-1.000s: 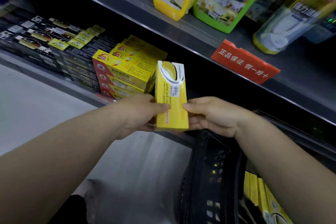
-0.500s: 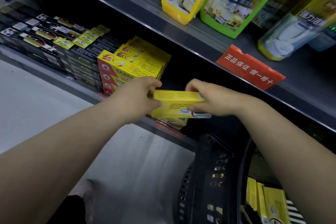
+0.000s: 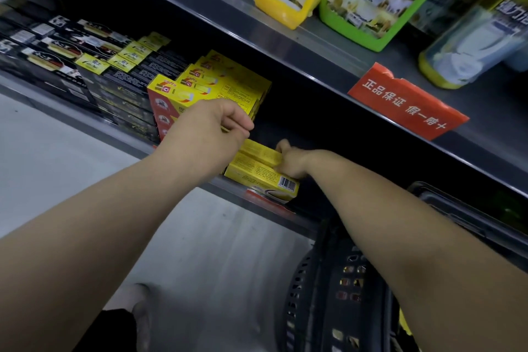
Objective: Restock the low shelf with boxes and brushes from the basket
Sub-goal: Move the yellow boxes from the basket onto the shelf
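On the low shelf, just right of a stack of yellow boxes, lie two more yellow boxes, one on the other. My right hand grips the right end of the upper yellow box. The lower box shows a barcode. My left hand hovers above the left end of these boxes, in front of the stack, with fingers curled and nothing visible in them. The black basket stands at the lower right under my right arm, and a bit of yellow packaging shows inside it.
Rows of black boxes fill the low shelf to the left. On the upper shelf stand yellow and green cleaner bottles, with a red sign hanging off its edge. Grey floor lies below.
The yellow box went from upright in both hands to flat, then down onto another box on the low shelf. My left hand has let go and risen; the right still holds it.
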### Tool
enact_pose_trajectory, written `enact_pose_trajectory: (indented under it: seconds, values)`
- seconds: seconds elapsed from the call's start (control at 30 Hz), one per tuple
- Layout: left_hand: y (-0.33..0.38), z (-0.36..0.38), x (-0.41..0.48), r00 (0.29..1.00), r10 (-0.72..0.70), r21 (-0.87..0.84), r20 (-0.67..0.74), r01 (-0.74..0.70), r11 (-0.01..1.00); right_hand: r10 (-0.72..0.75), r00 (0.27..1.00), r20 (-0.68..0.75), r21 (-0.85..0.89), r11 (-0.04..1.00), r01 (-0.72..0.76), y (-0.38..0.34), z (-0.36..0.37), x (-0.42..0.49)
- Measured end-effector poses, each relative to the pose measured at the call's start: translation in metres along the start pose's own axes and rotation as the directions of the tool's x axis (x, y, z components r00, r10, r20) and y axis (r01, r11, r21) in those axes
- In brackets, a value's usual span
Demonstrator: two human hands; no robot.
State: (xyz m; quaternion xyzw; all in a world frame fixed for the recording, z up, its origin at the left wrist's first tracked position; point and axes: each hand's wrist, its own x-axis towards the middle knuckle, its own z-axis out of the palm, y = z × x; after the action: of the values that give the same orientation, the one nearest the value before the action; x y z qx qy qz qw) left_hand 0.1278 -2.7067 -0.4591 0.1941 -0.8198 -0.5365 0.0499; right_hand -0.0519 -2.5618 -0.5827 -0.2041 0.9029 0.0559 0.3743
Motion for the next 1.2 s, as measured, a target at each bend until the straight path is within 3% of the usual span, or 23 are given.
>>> enact_pose_trajectory:
  seconds: [0.1,0.27,0.47,0.53,0.63,0.8,0.87,0.93,1.07,1.13,1.2]
  values:
    - [0.000,-0.003,0.001,1.000,-0.004,-0.008,-0.021,0.004,1.000,0.016,0.998,0.067,0.084,0.996,-0.022,0.007,-0.002,0.000]
    - [0.004,0.002,0.001,1.000,-0.006,0.001,-0.012,0.006,1.000,-0.011,0.994,0.110,-0.235,0.971,0.036,0.004,0.003,-0.005]
    - [0.015,0.015,-0.003,1.000,0.012,-0.025,0.020,-0.011,1.000,-0.071,0.996,0.056,-0.216,0.973,0.081,0.000,-0.018,-0.034]
    - [0.026,0.027,-0.008,0.996,0.050,-0.025,0.070,-0.048,0.999,-0.168,0.985,-0.043,-0.151,0.976,0.159,-0.001,-0.036,-0.064]
    - [0.046,0.054,-0.024,0.965,0.148,0.000,0.215,-0.151,0.988,-0.292,0.926,-0.238,0.109,0.940,0.324,0.011,-0.057,-0.128]
    - [0.072,0.101,-0.066,0.834,0.310,0.152,0.456,-0.416,0.897,-0.227,0.875,-0.427,0.422,0.806,0.415,0.083,-0.038,-0.242]
    - [0.085,0.124,-0.083,0.759,0.376,0.112,0.532,-0.503,0.857,-0.143,0.898,-0.417,0.510,0.781,0.361,0.124,-0.012,-0.271]
    - [0.096,0.149,-0.102,0.691,0.367,0.001,0.623,-0.469,0.883,-0.028,0.937,-0.348,0.524,0.823,0.219,0.170,0.023,-0.290]
    - [0.099,0.193,-0.128,0.572,0.311,-0.043,0.759,-0.433,0.900,0.193,0.973,-0.129,0.258,0.954,-0.155,0.258,0.110,-0.315]
    - [0.096,0.208,-0.136,0.525,0.269,-0.020,0.807,-0.431,0.902,0.260,0.966,-0.006,0.194,0.948,-0.254,0.290,0.153,-0.325]
    - [0.094,0.222,-0.141,0.510,0.240,0.000,0.826,-0.425,0.905,0.308,0.945,0.111,0.237,0.915,-0.327,0.312,0.187,-0.329]
